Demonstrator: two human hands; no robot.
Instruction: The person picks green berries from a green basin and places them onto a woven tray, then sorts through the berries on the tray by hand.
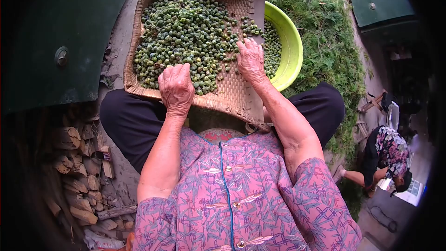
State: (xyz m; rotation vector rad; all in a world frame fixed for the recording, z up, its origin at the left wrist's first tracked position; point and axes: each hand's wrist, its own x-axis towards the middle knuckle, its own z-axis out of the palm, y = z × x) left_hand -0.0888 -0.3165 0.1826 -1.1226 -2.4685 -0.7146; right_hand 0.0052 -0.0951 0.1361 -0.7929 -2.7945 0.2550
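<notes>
A woven winnowing basket rests tilted across my lap, holding a heap of small round green fruits. At the heap's near edge, my left hand is closed, its curled fingers down among the fruits. My right hand is near the basket's flat right lip, fingers bent and closed beside a few loose fruits. Whatever either hand's fingertips hold is hidden. Partly under that lip, a yellow-green plastic basin contains more of the same green fruits.
Cut green foliage covers the ground beyond the basin. Split firewood is stacked at the lower left, below a dark green panel. On the right, another person bends over near a small wooden stool.
</notes>
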